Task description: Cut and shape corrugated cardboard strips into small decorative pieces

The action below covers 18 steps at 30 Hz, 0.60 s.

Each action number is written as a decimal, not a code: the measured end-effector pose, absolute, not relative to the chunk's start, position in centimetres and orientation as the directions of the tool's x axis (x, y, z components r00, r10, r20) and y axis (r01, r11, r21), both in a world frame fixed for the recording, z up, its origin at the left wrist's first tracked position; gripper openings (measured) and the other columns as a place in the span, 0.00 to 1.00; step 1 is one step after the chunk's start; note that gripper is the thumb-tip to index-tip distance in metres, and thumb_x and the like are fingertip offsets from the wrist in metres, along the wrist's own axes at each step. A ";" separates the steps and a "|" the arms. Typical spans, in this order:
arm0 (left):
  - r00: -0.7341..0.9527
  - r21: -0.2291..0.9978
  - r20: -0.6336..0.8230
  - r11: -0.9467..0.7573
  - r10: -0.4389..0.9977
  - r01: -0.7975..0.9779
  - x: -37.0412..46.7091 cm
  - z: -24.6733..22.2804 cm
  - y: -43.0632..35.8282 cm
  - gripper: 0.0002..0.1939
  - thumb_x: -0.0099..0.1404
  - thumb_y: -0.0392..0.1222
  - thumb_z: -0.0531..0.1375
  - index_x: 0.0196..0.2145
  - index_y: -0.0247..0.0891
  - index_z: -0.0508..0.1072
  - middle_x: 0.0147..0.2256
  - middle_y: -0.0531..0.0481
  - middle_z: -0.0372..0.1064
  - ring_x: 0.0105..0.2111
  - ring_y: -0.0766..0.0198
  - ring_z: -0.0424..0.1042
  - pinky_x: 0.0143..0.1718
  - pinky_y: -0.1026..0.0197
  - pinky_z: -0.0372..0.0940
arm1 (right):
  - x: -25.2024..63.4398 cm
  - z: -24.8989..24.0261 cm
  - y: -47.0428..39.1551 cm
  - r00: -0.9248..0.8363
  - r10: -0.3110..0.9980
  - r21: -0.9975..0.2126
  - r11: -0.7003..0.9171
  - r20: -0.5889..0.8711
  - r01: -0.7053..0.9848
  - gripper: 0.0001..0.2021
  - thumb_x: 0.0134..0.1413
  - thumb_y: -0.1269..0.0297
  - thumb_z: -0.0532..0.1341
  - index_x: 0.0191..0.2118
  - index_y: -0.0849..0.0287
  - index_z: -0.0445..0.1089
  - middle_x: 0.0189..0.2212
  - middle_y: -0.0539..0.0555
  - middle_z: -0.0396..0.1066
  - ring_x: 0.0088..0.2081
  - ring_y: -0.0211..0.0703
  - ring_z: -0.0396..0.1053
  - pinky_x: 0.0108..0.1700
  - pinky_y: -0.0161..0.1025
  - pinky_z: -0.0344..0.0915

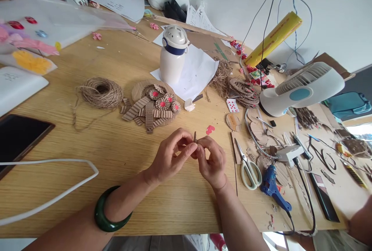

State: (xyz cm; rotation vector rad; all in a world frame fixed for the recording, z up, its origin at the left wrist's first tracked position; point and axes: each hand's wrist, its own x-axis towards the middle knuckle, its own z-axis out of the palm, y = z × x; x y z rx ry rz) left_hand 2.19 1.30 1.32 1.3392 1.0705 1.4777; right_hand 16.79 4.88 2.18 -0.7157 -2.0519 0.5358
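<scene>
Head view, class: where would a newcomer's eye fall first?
Probably on the left hand and right hand near the centre, pinching a small brown piece, and the green bangle at lower left. Beyond the hands stands a white bottle. A yellow roll slants at upper right.

A left hand (171, 156) and right hand (212, 160) pinch a small brown strip (195, 137) above a wooden surface (130, 196); cardboard flowers (162, 103) lie beyond, scissors (245, 165) at right.
</scene>
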 end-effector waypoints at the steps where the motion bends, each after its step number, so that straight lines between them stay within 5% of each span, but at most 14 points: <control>1: -0.061 0.961 0.272 -0.274 0.960 -0.028 2.3 1.2 1.3 0.04 0.69 0.40 0.57 0.36 0.38 0.66 0.32 0.55 0.66 0.28 0.71 0.71 0.30 0.71 0.67 | 16.8 2.1 4.9 -0.449 0.661 -0.604 0.744 0.601 0.287 0.07 0.62 0.75 0.56 0.35 0.56 0.64 0.25 0.49 0.65 0.26 0.37 0.62 0.29 0.36 0.62; 9: -0.068 0.898 0.392 -0.366 0.917 0.244 2.2 0.7 1.2 0.06 0.70 0.33 0.53 0.34 0.38 0.65 0.33 0.52 0.66 0.31 0.70 0.68 0.30 0.71 0.64 | 16.7 1.4 5.1 -0.466 0.597 -0.488 0.802 0.653 0.343 0.09 0.58 0.78 0.58 0.36 0.56 0.63 0.25 0.49 0.64 0.26 0.38 0.59 0.28 0.37 0.59; 18: -0.102 0.918 0.376 -0.355 0.921 0.177 2.4 0.8 1.3 0.08 0.72 0.35 0.52 0.33 0.38 0.65 0.33 0.51 0.66 0.30 0.70 0.67 0.31 0.69 0.64 | 16.3 1.9 4.9 -0.367 0.796 -0.793 0.574 0.482 0.203 0.07 0.64 0.70 0.56 0.32 0.56 0.64 0.27 0.50 0.67 0.27 0.36 0.64 0.30 0.36 0.63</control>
